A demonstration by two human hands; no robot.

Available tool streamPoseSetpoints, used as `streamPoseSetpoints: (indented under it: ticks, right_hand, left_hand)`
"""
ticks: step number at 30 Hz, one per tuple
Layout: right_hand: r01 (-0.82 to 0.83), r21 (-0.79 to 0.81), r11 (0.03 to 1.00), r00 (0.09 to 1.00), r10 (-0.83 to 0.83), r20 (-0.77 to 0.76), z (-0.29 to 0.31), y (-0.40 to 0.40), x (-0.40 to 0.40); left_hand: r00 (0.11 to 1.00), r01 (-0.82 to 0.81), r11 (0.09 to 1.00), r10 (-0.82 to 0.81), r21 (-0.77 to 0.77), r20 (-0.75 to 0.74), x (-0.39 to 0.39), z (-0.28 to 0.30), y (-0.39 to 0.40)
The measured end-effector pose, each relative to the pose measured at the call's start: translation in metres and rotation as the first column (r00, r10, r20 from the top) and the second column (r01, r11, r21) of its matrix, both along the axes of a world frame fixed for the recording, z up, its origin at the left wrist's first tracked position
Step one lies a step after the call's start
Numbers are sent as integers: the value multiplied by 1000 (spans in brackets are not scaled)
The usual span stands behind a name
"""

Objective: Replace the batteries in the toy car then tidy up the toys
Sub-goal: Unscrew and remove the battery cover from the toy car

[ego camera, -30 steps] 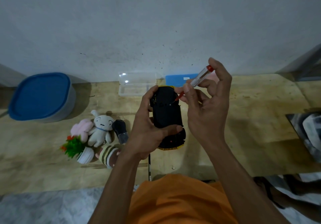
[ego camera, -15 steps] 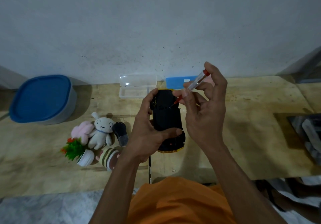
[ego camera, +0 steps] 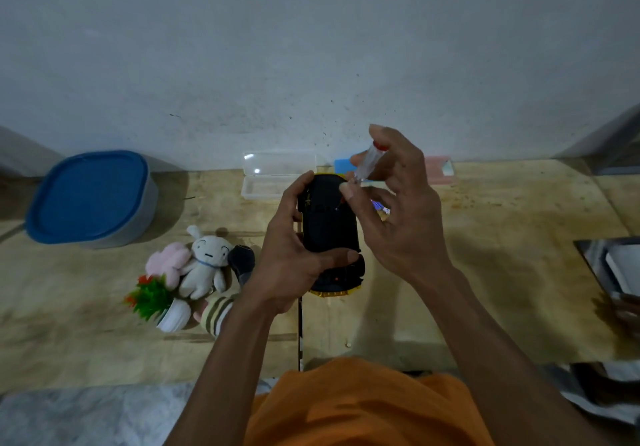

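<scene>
Toy car point(ego camera: 330, 227), black underside up with yellow trim showing, is held above the middle of the wooden tabletop point(ego camera: 485, 290), toward its far edge. The left hand point(ego camera: 294, 255) grips the car, fingers curled over its far end and thumb across the near part. The right hand point(ego camera: 394, 213) pinches a small screwdriver point(ego camera: 367, 165) with a clear handle and red cap, its tip angled down onto the underside. Judging from this, the work is at the battery-cover screw; whether the cover is off cannot be told, and no batteries are clearly visible. The battery swap and all the tidying look still to come. At the left part of the tabletop lie the toys: a white plush rabbit point(ego camera: 204, 265), a pink plush point(ego camera: 168, 262), a small artificial plant in a white pot point(ego camera: 156, 302), a striped toy point(ego camera: 216, 314) and a dark object point(ego camera: 242, 262). A grey tub with a blue lid point(ego camera: 90, 196) stands at the far left corner, lid on. An open clear plastic case point(ego camera: 273, 179) sits at the far edge against the wall. The near edge and right half offer bare wood for setting things down.
</scene>
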State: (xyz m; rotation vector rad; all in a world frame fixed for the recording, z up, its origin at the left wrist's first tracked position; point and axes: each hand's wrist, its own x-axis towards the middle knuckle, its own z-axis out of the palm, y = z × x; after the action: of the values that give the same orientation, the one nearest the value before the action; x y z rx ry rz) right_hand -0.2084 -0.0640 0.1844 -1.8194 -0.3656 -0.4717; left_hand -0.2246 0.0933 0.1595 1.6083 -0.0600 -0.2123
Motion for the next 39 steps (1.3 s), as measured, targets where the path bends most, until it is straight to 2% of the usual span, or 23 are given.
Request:
streamPoseSetpoints:
  ticks: [3,6,10,13,17,28,32,39]
  right_hand:
    - [49,-17,999,999,-49,1,1,0,3]
    - [-3,-25,1000,1000,2,-20,1,1,3]
    - [63,-3,998,998,-63,1,0,3,3]
    - [7,24,1000,1000,-6,-23,-2,3,2]
    - [77,30,997,997,-77,4,0,4,2]
    - [41,22,999,999,-42,17,7,10,4]
    - [124,3,992,991,-124,46,7,12,3]
    - [65,65,996,998,-64,-22,6,14,0]
  left_hand:
    - [1000,-9,1000,9,9,-4,2,0,3]
    - [1000,-12,1000,12,20,-4,2,1,5]
    - [1000,-7,1000,7,10,-5,1,2,5]
    - [1000,-20,1000,20,13,-4,0,2,6]
    - [1000,-15,1000,15,5,3,-3,2,7]
    - [999,-9,1000,10,-15,36,-11,10,5]
    - [1000,-10,1000,10,-22,25,-11,8,7]
    - [1000,12,1000,-11,-9,26,-12,8,6]
